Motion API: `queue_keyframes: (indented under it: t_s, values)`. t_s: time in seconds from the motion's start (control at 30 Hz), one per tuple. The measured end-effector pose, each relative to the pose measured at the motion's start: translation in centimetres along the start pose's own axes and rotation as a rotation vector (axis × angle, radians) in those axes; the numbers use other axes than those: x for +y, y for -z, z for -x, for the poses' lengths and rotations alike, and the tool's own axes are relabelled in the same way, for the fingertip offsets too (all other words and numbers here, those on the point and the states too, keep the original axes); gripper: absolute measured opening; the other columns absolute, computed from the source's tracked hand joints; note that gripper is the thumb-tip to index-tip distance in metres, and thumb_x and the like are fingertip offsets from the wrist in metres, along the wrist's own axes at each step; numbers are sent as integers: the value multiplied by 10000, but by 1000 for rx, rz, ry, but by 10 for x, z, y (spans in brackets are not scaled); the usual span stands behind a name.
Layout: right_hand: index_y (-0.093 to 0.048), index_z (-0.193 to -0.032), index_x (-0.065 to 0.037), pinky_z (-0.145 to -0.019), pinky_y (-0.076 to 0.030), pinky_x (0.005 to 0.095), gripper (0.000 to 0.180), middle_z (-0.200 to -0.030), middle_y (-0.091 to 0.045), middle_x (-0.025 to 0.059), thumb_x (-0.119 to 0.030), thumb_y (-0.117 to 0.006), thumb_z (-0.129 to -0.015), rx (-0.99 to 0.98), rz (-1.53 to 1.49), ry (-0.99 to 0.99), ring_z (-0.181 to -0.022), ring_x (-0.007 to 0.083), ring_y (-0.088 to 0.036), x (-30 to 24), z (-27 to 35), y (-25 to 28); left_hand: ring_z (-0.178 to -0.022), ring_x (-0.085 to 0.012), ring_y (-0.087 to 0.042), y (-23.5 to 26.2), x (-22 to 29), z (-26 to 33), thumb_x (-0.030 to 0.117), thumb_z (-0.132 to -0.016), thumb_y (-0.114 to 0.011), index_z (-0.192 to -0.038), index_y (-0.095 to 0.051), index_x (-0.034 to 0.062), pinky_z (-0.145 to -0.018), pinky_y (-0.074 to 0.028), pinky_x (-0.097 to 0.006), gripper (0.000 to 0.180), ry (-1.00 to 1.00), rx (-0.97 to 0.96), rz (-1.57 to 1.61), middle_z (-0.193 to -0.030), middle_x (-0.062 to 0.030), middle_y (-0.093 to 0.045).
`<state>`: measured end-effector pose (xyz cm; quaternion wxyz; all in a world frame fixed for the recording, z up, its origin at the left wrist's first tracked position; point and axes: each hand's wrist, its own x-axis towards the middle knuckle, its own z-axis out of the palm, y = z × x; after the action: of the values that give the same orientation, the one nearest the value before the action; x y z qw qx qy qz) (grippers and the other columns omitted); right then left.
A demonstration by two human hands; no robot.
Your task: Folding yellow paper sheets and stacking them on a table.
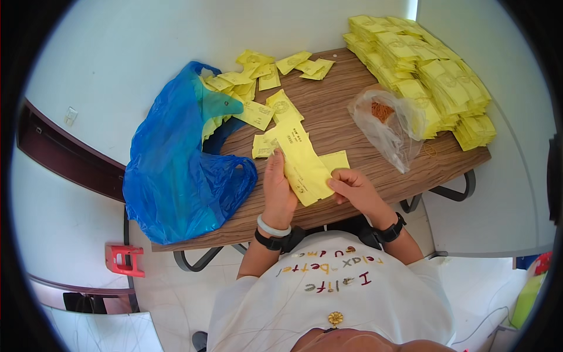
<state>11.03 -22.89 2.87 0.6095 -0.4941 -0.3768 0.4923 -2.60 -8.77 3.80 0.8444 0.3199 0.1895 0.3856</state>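
Largest is the wooden table (337, 120); then the shirt (375, 302) at 6 o'clock, with coloured lettering, a blue bag (176, 176) at 9 and a packet stack (422, 64) at 2. The held packet (302, 167) lies between both hands, long axis 11 to 5 o'clock: the left hand (280, 190) grips it from 8, the right hand (358, 190) pinches its lower corner from 4. Its face bears small dark print.

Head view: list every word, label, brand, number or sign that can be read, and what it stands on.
White shirt: multicoloured lettering in several lines, partly legible; wording not copied here.
Held yellow packet: dark print, too small to read surely.
Loose yellow packets: print and emblems, too small to read.
Stacked yellow packets: faint marks, unreadable.
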Motion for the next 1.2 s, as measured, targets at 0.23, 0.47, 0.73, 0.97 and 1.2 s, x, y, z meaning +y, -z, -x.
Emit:
queue_keyframes:
  t_s: [0.23, 0.47, 0.73, 0.97, 1.2]
  values:
    - [-589, -797, -61, -531, -382, 199, 307, -677, -537, -52, -250, -607, -1038, 168, 233, 232, -586, 16, -468, 0, -2, -2, -990, -120, -658, -8, -6, 4, 319, -1090, -487, -1196, -589, 61, -851, -549, -286, 297, -244, 23, -128, -1124, -38, -684]
    - [-570, -769, -50, -520, -357, 212, 351, -686, -533, -64, -258, -583, -1051, 58, 148, 58, -586, 18, -440, 6, 9, -1, -931, -100, -657, -22, -9, 8, 283, -1092, -489, -1166, -589, 75, -760, -548, -270, 242, -110, 108, -3, -1070, -34, -681]
    - [-675, -912, -30, -643, -411, 218, 288, -813, -604, -24, -245, -553, -1060, 107, -67, 161, -728, 31, -520, 16, 9, 16, -867, -91, -641, 29, -1, -2, 226, -1072, -533, -1096, -581, 90, -642, -473, -233, 146, -236, -81, -280, -1013, -27, -670]
    - [-698, -1107, -2, -796, -495, 252, 298, -1032, -716, 73, -238, -519, -1069, 136, -457, 189, -933, 83, -637, 2, 11, 13, -908, -138, -656, -2, 7, 12, 103, -971, -663, -1168, -613, 51, -722, -497, -262, 210, -568, -1, -717, -974, -32, -688]
    - [-633, -1197, 1, -781, -518, 296, 393, -1154, -713, 138, -319, -429, -1098, -11, -571, 120, -966, 157, -685, -22, 11, 7, -916, -157, -678, 8, 34, 17, 106, -961, -669, -1168, -695, 13, -788, -498, -266, 228, -1066, -351, -1425, -901, -56, -713]
